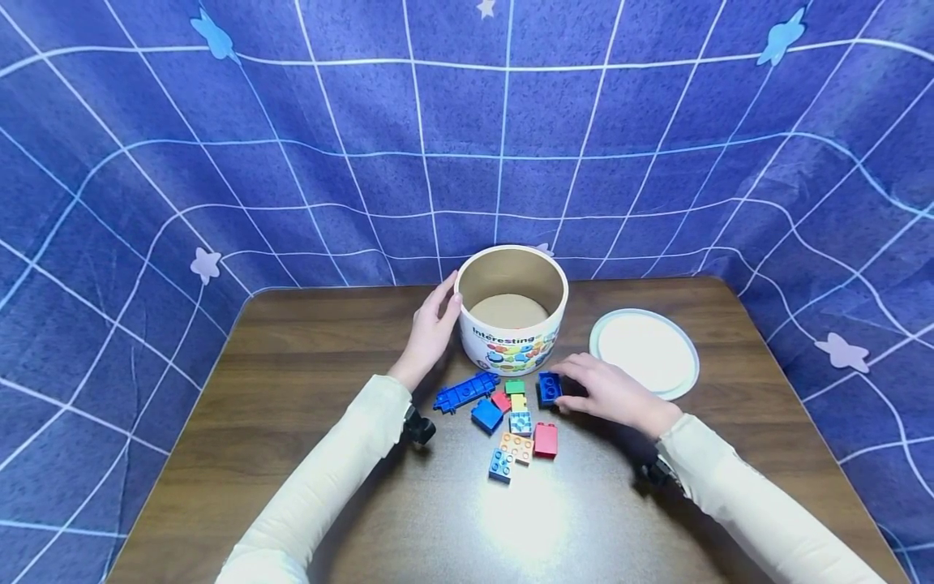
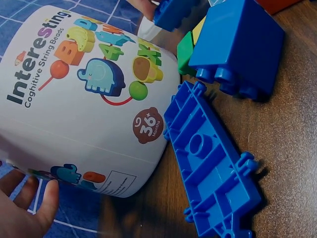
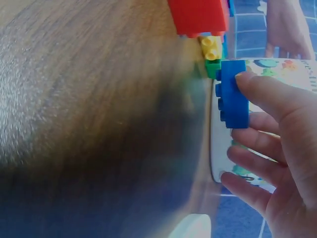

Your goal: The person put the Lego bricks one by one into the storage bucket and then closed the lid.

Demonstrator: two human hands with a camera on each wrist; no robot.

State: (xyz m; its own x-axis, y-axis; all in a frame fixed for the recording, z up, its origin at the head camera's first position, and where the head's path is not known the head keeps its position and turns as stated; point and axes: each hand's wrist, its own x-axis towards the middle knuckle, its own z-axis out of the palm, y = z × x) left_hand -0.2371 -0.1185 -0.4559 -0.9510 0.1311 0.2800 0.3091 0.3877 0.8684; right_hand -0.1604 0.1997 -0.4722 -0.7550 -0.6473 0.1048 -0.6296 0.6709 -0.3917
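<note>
My right hand pinches a dark blue building brick between thumb and fingers, in front of a round white bucket. In the right wrist view, the thumb lies on the flat side of this blue brick, its studs facing left. Against the bucket's left side rests my left hand, fingers near the rim and holding nothing else. The bucket stands upright without its lid, its bottom showing. Close to the left wrist are a long blue toy chassis and a large blue brick.
Several bricks lie before the bucket: green, yellow, light blue, orange, red and a blue one with studs up. A white lid lies to the right. A blue curtain hangs behind the wooden table.
</note>
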